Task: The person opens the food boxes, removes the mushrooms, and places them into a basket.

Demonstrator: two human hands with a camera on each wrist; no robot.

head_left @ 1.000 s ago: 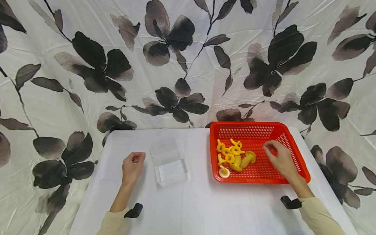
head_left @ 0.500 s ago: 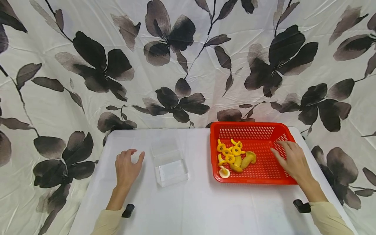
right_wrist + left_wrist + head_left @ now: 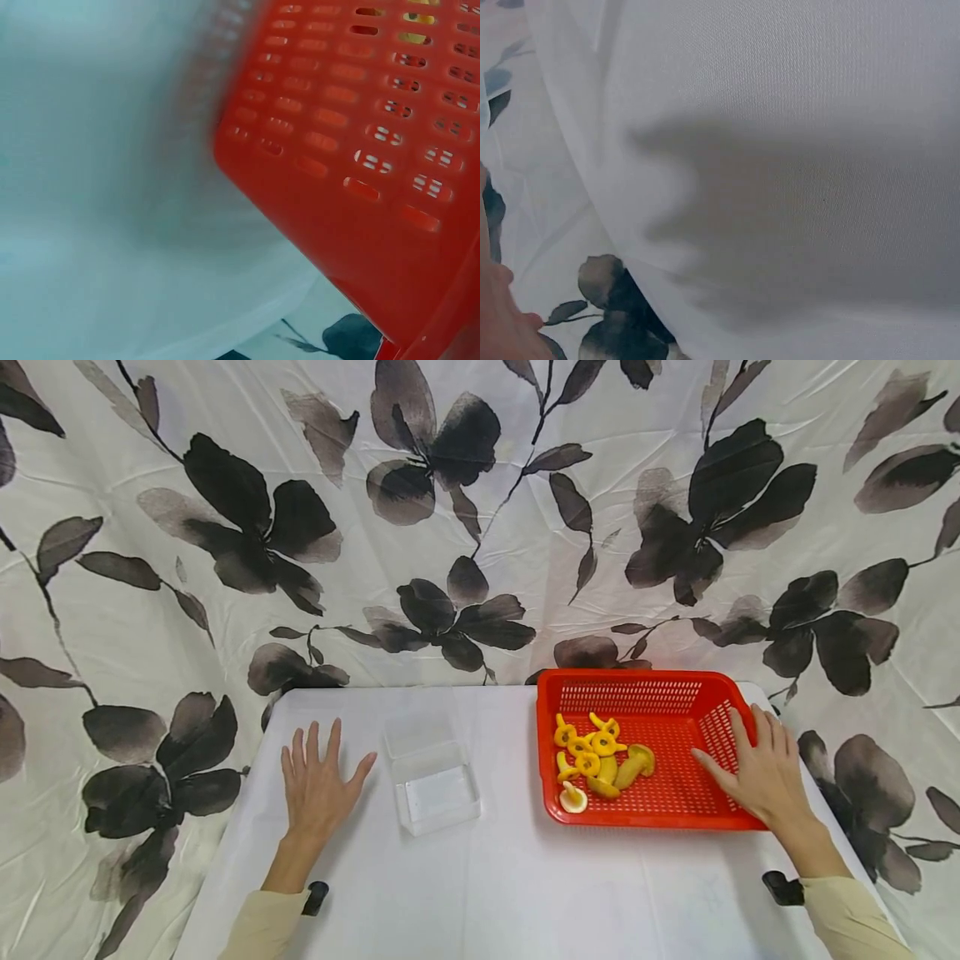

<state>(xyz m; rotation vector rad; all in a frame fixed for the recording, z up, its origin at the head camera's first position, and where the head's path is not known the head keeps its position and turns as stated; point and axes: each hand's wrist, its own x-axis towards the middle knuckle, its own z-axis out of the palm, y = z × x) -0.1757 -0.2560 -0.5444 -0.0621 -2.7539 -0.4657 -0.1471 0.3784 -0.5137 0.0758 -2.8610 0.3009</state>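
My left hand (image 3: pixel 318 785) hovers above the white tablecloth with its fingers spread and straight, holding nothing. It is left of a clear plastic box (image 3: pixel 444 821), whose lid (image 3: pixel 420 731) lies folded back. Over the right end of a red plastic basket (image 3: pixel 675 785) is my right hand (image 3: pixel 768 768), fingers extended and nothing in them. Several yellow mushrooms (image 3: pixel 602 744) lie in the basket's left half. Beside them are browner mushrooms (image 3: pixel 636 763) and one with a pale cap (image 3: pixel 573 799). The right wrist view shows the basket's slotted side (image 3: pixel 330 150).
A white cloth (image 3: pixel 525 893) covers the table. Behind it hangs a white curtain (image 3: pixel 555 635) with dark flowers. In the left wrist view, a hand's shadow falls on the cloth (image 3: pixel 817 67).
Both hands have gone from curled fingers to spread ones. The left hand has drawn back leftward from the box, the right hand rightward to the basket's edge. Basket, mushrooms and box are unchanged.
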